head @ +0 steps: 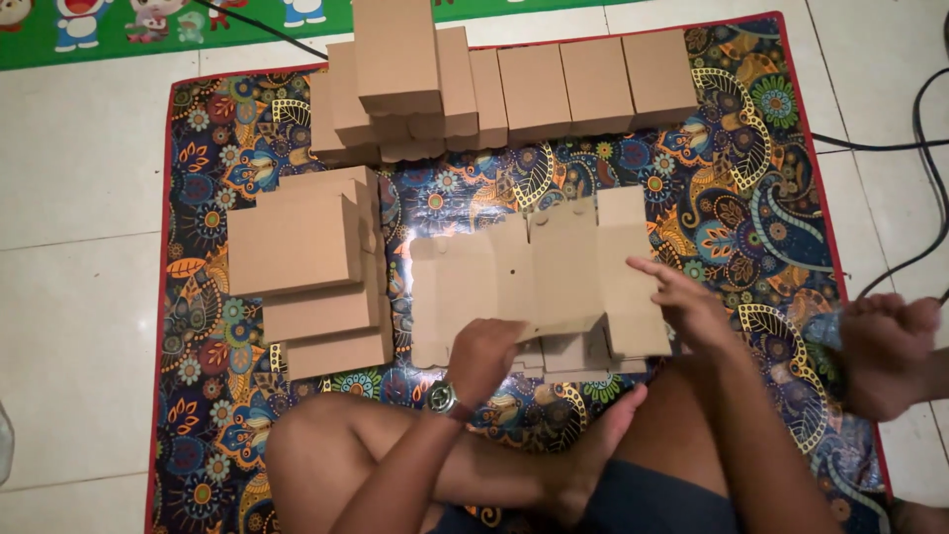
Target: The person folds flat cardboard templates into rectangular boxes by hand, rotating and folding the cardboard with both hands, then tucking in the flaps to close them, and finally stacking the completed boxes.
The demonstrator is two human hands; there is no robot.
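While the person sits cross-legged on a patterned mat point(781, 198) laid over a tiled floor point(79, 178), items run left to right as follows. Item one: a stack of folded brown cardboard boxes point(311, 272), stepped, at the mat's left. Item two: a row of finished boxes point(504, 84) along the far edge, some piled two high. Item three: a flat die-cut cardboard blank point(539, 282), unfolded, lying at the mat's centre just before the knees. Left hand point(484, 358), wristwatch point(442, 398) on it, is closed on the blank's near edge. Right hand point(687, 302) rests on the blank's right panel, fingers spread, gripping nothing. Judged step: start of folding, no panel yet raised. The next move appears to call for creasing the panels along the scored lines while one hand pins the sheet. At far right, a bare foot point(885, 351) and dark cables point(914, 148).
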